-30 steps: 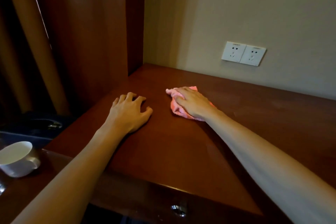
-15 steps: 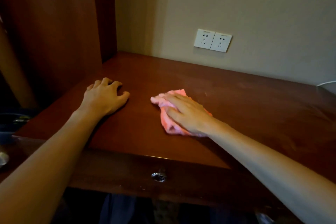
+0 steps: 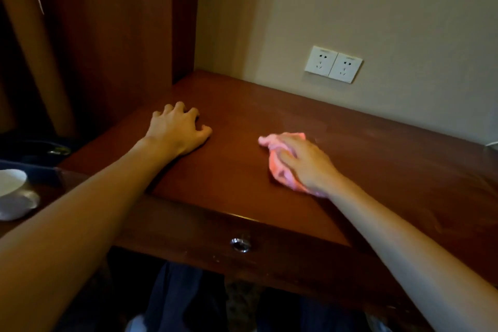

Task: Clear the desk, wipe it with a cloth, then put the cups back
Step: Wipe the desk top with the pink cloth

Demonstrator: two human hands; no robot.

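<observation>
My right hand [image 3: 307,164] lies on a bunched pink cloth [image 3: 272,143] and holds it against the dark red wooden desk [image 3: 377,159], near the middle of the top. The cloth sticks out ahead of my fingers and under my palm. My left hand [image 3: 177,129] rests on the desk's left part, fingertips bent down onto the wood, holding nothing. A white cup [image 3: 13,194] stands on a lower surface at the far left, off the desk, partly cut by the frame edge.
A tall wooden panel [image 3: 121,35] and a curtain [image 3: 32,48] close off the left side. Two white wall sockets [image 3: 333,64] sit above the desk's back edge. A metal drawer knob [image 3: 240,244] is on the front. A white cable [image 3: 491,143] shows at the right edge.
My right hand has slid the cloth to the right, away from my left hand, which stays put. The view swung, and the cup is back in sight.
</observation>
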